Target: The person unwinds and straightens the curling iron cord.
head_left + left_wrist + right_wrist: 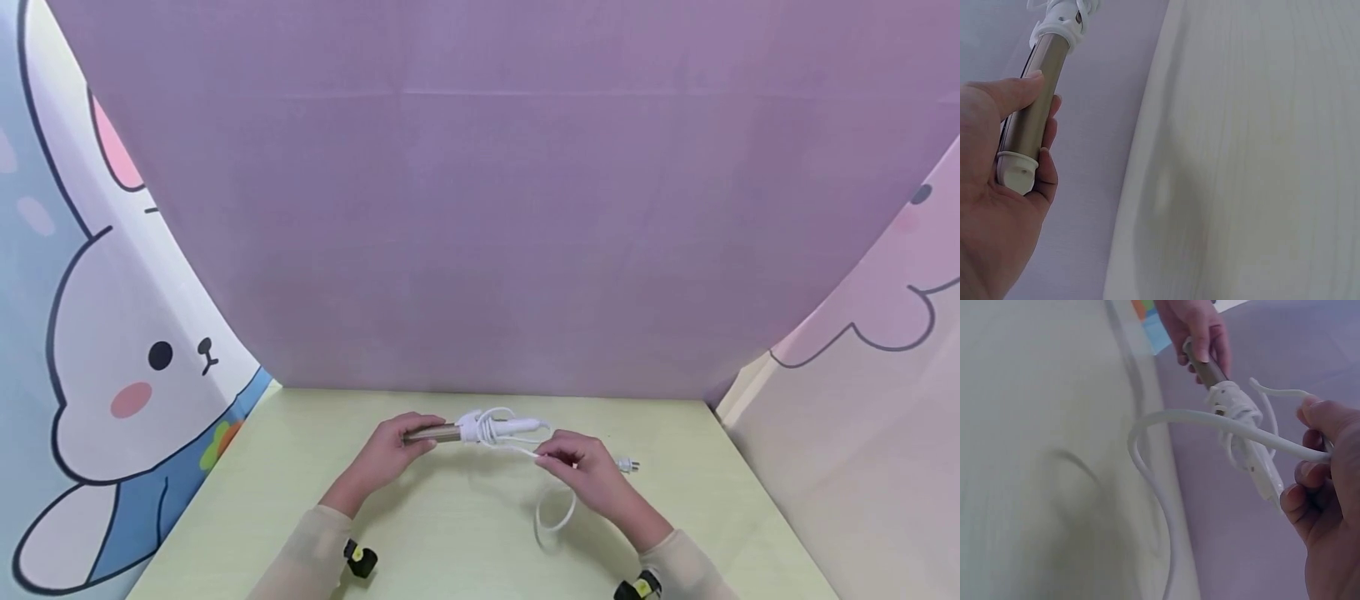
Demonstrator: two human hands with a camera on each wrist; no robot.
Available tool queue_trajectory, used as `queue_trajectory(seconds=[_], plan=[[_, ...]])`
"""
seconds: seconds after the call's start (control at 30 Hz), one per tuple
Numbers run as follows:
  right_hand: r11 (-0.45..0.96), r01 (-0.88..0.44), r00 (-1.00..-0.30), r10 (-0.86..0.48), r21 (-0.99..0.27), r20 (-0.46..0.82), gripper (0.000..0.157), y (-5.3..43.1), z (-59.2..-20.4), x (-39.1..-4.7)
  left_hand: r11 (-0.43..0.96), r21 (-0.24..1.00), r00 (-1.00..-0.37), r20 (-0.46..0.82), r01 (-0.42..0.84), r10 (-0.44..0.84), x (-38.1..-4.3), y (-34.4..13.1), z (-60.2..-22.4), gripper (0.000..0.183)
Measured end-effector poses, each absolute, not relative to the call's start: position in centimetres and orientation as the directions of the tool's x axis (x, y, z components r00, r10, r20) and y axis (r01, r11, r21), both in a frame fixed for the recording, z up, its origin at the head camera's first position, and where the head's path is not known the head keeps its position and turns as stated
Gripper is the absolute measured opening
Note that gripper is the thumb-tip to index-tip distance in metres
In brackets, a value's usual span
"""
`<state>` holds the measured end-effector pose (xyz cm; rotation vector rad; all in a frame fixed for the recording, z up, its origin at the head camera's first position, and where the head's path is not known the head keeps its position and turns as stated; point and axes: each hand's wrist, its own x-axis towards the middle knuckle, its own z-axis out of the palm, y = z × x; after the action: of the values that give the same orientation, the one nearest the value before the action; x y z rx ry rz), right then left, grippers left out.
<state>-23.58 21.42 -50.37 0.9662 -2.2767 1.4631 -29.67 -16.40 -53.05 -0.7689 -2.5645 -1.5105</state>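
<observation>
My left hand [384,457] grips the gold barrel of a curling iron [468,428], held just above the table. In the left wrist view the thumb lies along the barrel [1046,78], with fingers curled round behind it near the pale end cap [1017,172]. The white power cord [1175,417] is wound in loops around the white handle [1265,478]. To the right, my right hand [592,477] pinches the cord between thumb and fingers. A slack loop of it hangs beneath that hand, and the two-pin plug [627,465] shows just beyond the wrist.
The light wood-grain table [450,533] lies under both hands. A purple backdrop [495,250] rises at its far edge. Printed cartoon panels stand at the sides, with a rabbit [135,358] on the left one.
</observation>
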Motion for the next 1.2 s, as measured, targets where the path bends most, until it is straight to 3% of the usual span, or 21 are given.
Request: queue_trajectory(seconds=[0.57, 0.83, 1.2], plan=[[0.276, -0.608, -0.794, -0.193, -0.745, 0.577, 0.013, 22.7, -48.8, -25.8, 0.356, 0.813, -0.852, 0.292, 0.461, 0.436, -29.5, -16.2, -53.7, 0.038], [0.291, -0.520, -0.850, -0.081, -0.803, 0.520, 0.008, 23.5, -48.8, -27.0, 0.368, 0.804, -0.845, 0.282, 0.467, 0.454, -29.1, -16.2, -53.4, 0.037], [0.352, -0.452, -0.884, -0.053, -0.820, 0.465, 0.008, 24.2, -48.9, -27.6, 0.355, 0.814, -0.843, 0.273, 0.459, 0.463, -28.7, -16.1, -52.9, 0.037]])
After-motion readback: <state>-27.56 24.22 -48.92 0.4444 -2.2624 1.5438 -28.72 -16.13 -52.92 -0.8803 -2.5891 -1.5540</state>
